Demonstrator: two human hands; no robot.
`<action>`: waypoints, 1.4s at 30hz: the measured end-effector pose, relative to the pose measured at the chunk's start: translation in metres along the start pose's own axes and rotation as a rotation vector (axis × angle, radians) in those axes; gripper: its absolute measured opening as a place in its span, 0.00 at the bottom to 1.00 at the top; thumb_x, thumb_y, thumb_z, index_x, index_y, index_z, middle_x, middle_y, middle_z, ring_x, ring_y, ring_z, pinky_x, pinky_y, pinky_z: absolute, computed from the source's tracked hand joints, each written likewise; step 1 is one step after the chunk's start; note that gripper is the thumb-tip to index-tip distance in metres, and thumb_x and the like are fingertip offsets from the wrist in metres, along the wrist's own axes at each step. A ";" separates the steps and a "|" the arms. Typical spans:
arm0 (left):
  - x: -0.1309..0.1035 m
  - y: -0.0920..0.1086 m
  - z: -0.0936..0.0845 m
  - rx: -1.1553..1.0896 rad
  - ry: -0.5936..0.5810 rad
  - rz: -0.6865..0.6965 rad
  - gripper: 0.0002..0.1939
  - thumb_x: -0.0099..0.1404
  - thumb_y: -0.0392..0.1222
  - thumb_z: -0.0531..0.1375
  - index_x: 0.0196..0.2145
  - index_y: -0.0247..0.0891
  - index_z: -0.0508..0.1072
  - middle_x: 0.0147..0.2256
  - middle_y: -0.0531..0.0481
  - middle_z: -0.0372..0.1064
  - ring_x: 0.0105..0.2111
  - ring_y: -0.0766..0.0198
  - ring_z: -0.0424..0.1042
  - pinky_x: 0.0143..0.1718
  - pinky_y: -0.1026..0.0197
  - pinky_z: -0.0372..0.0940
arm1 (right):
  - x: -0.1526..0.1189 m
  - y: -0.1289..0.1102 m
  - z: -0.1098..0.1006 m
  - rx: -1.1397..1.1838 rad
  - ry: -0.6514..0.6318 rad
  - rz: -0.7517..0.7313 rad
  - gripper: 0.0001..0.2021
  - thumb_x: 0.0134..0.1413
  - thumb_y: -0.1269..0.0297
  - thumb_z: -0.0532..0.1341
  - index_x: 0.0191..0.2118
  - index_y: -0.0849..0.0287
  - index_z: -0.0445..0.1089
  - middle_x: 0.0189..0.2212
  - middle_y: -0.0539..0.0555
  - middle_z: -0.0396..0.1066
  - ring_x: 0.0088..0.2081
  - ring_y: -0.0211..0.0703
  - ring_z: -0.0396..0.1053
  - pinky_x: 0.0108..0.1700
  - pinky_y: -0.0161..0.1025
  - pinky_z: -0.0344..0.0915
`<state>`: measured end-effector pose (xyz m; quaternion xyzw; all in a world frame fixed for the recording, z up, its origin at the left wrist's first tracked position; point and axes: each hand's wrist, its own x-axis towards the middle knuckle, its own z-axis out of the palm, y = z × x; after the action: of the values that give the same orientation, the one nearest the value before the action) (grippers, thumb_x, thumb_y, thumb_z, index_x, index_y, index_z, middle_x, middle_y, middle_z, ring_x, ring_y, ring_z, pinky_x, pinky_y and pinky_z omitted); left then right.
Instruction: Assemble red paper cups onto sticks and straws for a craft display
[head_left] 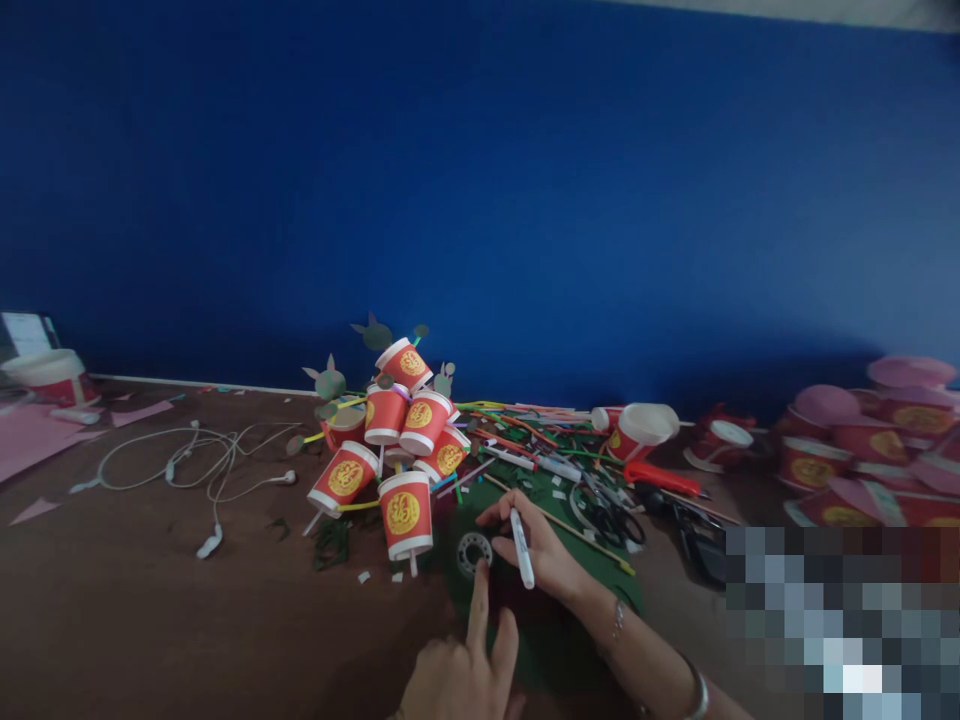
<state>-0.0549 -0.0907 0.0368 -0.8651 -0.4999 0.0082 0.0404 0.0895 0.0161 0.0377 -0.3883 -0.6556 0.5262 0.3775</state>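
Bench (187, 640), brown, spans the lower frame, and at its bottom centre your left grip (454, 672) is loose, index finger on the near edge of a grey ring (463, 540), thumb spread away. The ring lies flat just below the middle of the frame, on green paper (559, 650). Right of it, your right grip (541, 550) is closed around a white marker (526, 572), slanting over the paper. Beyond your fingers, left of centre, you have a stack of red cups (405, 510) joined with straws. Scissors (632, 527) sit right of centre, and white earphones (210, 541) trail at left. Pink-topped cups (816, 467) blur at far right. Behind everything, a blue wall (450, 160) fills the upper frame.
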 end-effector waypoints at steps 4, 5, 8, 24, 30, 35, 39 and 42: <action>0.000 -0.002 0.000 0.001 0.004 -0.039 0.29 0.61 0.59 0.53 0.55 0.42 0.65 0.57 0.25 0.56 0.22 0.56 0.75 0.19 0.57 0.70 | -0.001 0.000 0.000 0.007 -0.014 0.017 0.13 0.43 0.74 0.58 0.32 0.55 0.53 0.38 0.54 0.71 0.40 0.42 0.66 0.42 0.41 0.62; 0.001 -0.002 0.000 0.000 -0.001 -0.048 0.29 0.61 0.60 0.52 0.55 0.42 0.65 0.57 0.25 0.56 0.21 0.56 0.75 0.19 0.57 0.69 | -0.001 0.000 0.000 0.004 -0.015 0.019 0.13 0.43 0.74 0.58 0.32 0.55 0.53 0.38 0.54 0.71 0.39 0.42 0.66 0.42 0.41 0.62; 0.002 -0.003 0.002 -0.014 -0.020 -0.063 0.30 0.61 0.60 0.52 0.55 0.42 0.65 0.57 0.23 0.55 0.20 0.56 0.75 0.19 0.57 0.69 | -0.001 0.002 0.000 0.001 -0.016 0.016 0.13 0.43 0.75 0.58 0.32 0.55 0.54 0.37 0.53 0.70 0.39 0.42 0.66 0.41 0.40 0.62; 0.006 -0.005 0.014 -0.036 -0.022 -0.007 0.37 0.61 0.60 0.52 0.60 0.34 0.58 0.57 0.19 0.53 0.23 0.53 0.75 0.19 0.57 0.69 | -0.001 0.003 0.001 0.045 -0.042 0.022 0.12 0.45 0.73 0.59 0.32 0.55 0.54 0.35 0.51 0.70 0.36 0.41 0.67 0.39 0.39 0.63; 0.013 -0.004 0.015 0.012 0.021 -0.009 0.39 0.59 0.57 0.56 0.59 0.26 0.58 0.56 0.19 0.55 0.25 0.53 0.75 0.20 0.58 0.69 | 0.001 0.002 0.001 0.075 0.038 0.012 0.12 0.52 0.58 0.59 0.31 0.54 0.54 0.34 0.53 0.72 0.38 0.44 0.68 0.42 0.41 0.62; 0.017 -0.004 0.008 -0.001 0.007 -0.014 0.35 0.61 0.54 0.56 0.57 0.23 0.61 0.53 0.17 0.58 0.24 0.56 0.75 0.22 0.59 0.69 | 0.002 -0.008 -0.004 -0.078 0.182 0.044 0.17 0.62 0.51 0.42 0.37 0.55 0.62 0.26 0.50 0.70 0.33 0.44 0.67 0.40 0.42 0.60; 0.020 -0.005 0.005 -0.025 -0.008 -0.012 0.32 0.62 0.54 0.55 0.56 0.25 0.63 0.52 0.19 0.61 0.25 0.55 0.75 0.22 0.58 0.69 | 0.009 -0.025 0.003 -0.182 0.194 0.045 0.16 0.57 0.52 0.50 0.31 0.57 0.68 0.26 0.50 0.67 0.30 0.42 0.63 0.34 0.38 0.59; 0.021 -0.005 0.007 -0.007 0.009 -0.018 0.32 0.62 0.53 0.56 0.55 0.25 0.64 0.51 0.19 0.62 0.25 0.54 0.75 0.21 0.58 0.69 | 0.021 -0.031 0.014 -0.142 0.101 0.082 0.08 0.48 0.59 0.60 0.28 0.57 0.66 0.20 0.46 0.62 0.24 0.36 0.59 0.27 0.34 0.57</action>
<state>-0.0488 -0.0699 0.0310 -0.8606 -0.5077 0.0021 0.0397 0.0651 0.0249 0.0680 -0.4666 -0.6550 0.4730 0.3598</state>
